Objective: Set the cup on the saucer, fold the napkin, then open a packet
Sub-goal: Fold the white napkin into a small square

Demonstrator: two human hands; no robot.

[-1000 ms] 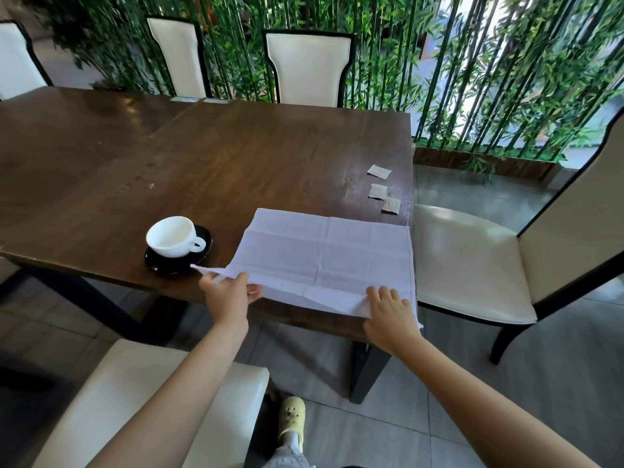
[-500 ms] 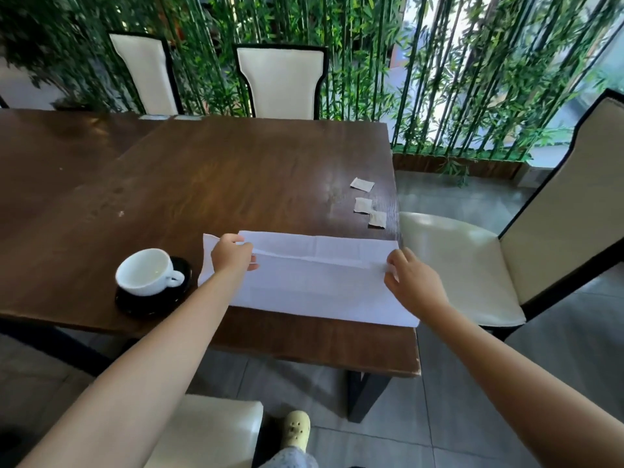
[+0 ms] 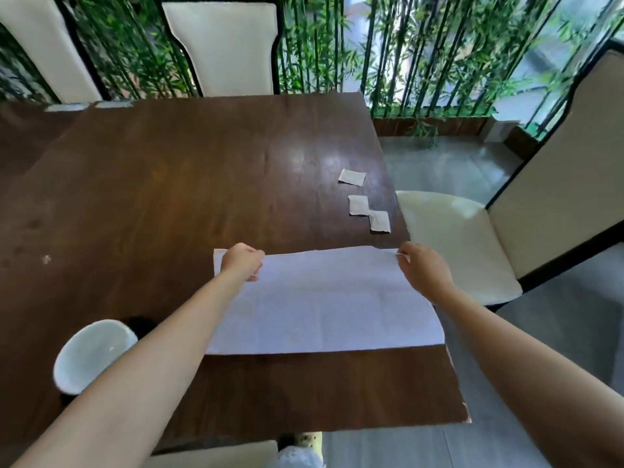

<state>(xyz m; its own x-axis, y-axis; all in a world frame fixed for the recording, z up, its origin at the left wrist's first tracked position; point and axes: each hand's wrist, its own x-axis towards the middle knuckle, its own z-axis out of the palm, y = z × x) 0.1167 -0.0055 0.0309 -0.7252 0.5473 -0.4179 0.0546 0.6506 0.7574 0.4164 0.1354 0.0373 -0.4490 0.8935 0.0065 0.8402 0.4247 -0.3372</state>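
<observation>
Bamboo-screened tabletop (image 3: 202, 197): cup (image 3: 91, 354) already set on saucer (image 3: 140, 324); napkin (image 3: 320, 302) pinched by left hand (image 3: 241, 261) and right hand (image 3: 423, 268), half-folded; packets (image 3: 358, 205) unopened

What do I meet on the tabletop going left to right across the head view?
Cup → left hand → napkin → right hand; the packets overlap the napkin's span, so I leave them unplaced.

We pinch the folded napkin's (image 3: 324, 298) far corners, left hand (image 3: 241, 261) and right hand (image 3: 423, 268), on the wooden surface (image 3: 189, 197).
</observation>
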